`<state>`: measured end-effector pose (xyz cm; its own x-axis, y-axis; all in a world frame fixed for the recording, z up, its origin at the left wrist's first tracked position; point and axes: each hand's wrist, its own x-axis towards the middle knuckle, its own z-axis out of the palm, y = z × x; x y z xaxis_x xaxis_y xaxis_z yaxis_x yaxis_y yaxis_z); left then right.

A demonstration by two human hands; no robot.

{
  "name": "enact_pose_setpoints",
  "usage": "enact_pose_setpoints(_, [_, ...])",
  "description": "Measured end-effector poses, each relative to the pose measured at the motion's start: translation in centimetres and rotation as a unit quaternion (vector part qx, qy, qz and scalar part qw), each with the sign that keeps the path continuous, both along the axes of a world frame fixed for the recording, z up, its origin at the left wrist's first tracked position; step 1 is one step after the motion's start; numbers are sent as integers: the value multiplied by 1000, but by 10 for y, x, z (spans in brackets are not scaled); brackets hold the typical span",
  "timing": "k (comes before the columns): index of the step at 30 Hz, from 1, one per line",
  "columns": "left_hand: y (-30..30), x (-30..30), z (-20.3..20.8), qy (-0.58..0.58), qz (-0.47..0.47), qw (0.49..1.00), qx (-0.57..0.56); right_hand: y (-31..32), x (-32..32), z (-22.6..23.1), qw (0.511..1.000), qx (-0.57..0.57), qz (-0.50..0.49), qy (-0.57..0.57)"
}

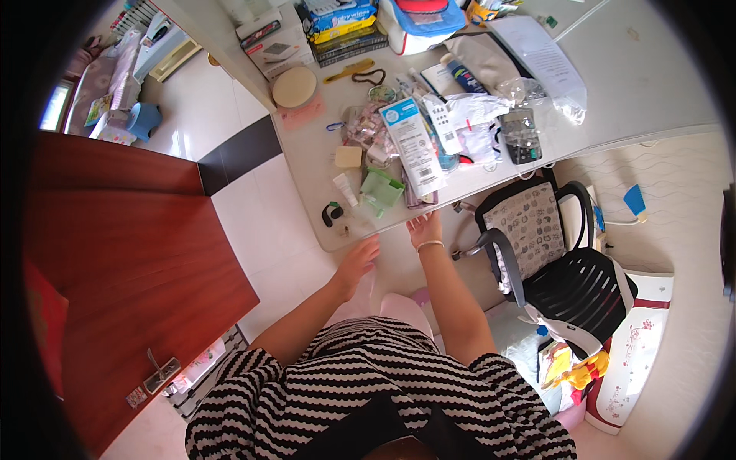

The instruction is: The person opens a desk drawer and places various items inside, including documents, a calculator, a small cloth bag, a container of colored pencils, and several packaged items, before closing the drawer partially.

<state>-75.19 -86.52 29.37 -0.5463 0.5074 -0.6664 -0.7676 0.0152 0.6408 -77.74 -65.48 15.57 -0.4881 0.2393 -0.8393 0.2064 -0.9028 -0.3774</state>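
Observation:
My left hand is at the front edge of the white table, near its rounded left corner, fingers stretched out and holding nothing. To its right, my right hand, with a bracelet at the wrist, has its fingertips at the same edge, apart and with nothing visible in them. Beyond the hands lie a green plastic box, a white tube, a black wristband and a long white-and-blue package. Whether the fingertips press on the edge is hard to tell.
Further back are a calculator, a round beige lid, a yellow comb, packs of wipes and papers. An office chair stands at the right. A reddish-brown door takes up the left.

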Motion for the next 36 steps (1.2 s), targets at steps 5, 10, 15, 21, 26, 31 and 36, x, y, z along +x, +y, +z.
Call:
enact_pose_setpoints(5, [-2,-8,-18,-4,-48,999,-16,-8,-20,-10,996,-25,-73,-39])
enact_pose_setpoints(10, [0,0,-44,59,-85,995,-15,-2,-28,-43,987,-11,-114,115])
enact_pose_setpoints(15, [4,7,-49,127,-96,986,-53,-4,-23,-29,988,-61,-109,95])
enact_pose_setpoints(21, [11,36,-51,393,-133,899,-138,7,26,-49,991,-31,-126,-16])
enact_pose_setpoints(26, [30,66,-25,490,-247,819,-168,16,82,-46,985,-23,-171,2])
enact_pose_setpoints(31, [45,97,-34,585,-252,741,-213,26,130,-44,979,-28,-200,-6])
enact_pose_setpoints(36, [47,126,-38,539,-314,758,-194,32,171,-39,983,-18,-183,-17])
